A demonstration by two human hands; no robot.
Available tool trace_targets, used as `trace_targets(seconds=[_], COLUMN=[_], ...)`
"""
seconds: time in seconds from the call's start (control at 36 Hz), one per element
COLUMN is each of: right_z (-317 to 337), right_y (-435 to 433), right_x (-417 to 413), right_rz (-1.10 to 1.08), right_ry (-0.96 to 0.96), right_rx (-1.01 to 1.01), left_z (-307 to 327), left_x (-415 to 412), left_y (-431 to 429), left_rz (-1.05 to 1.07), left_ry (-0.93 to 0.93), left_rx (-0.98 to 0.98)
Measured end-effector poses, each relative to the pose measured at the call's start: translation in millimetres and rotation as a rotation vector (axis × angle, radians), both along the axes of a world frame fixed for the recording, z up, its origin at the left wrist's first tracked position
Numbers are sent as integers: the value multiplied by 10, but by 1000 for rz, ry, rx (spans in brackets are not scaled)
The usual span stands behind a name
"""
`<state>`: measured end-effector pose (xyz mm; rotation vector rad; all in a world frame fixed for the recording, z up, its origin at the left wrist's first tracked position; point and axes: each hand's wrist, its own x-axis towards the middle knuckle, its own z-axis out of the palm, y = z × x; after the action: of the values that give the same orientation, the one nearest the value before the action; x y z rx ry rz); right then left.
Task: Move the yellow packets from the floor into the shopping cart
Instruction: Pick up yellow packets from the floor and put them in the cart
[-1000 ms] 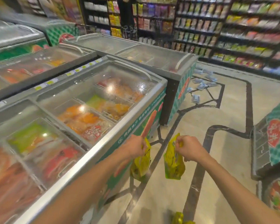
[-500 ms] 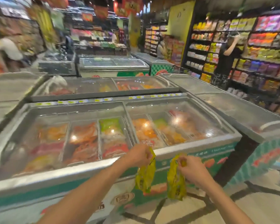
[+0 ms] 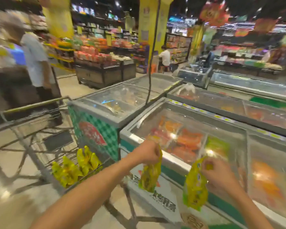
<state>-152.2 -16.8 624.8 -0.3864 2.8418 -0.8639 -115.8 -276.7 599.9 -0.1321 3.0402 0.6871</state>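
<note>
Supermarket aisle, tiled floor (image 3: 15, 204), glass-topped freezers (image 3: 196, 141) ahead. Left hand (image 3: 149, 152) is closed on the top of one yellow packet (image 3: 149, 177); right hand (image 3: 216, 171) pinches another packet (image 3: 195, 187). Both hang in front of the freezer. More packets (image 3: 76, 167) lie in the cart (image 3: 35, 104) at left. Background is motion-blurred; freezer contents are unreadable.

I see my left hand (image 3: 149, 152) gripping one yellow packet (image 3: 149, 176) by its top edge; my right hand (image 3: 217, 171) grips a second packet (image 3: 195, 187). Both hang before the freezer (image 3: 155, 141). The shopping cart (image 3: 35, 104), left, contains several yellow packets (image 3: 74, 167).
</note>
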Motion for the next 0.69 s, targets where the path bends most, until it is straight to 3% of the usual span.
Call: trace_targets(seconds=[0.17,0.39,0.69], right_z=[-373,-162,-289], right_y=[-1159,-2825,-4627], right_x=[-272,38,10], right_rz=[255,526,728], right_ry=[8,47,48], right_rx=[32,27,7], left_z=[-67,-233,-584], left_x=[613,1250,1647], left_y=[-1089,-2321,-3556], left_rz=[273,578,796], left_ry=[-33,-27,-8], left_rx=[-16,15,71])
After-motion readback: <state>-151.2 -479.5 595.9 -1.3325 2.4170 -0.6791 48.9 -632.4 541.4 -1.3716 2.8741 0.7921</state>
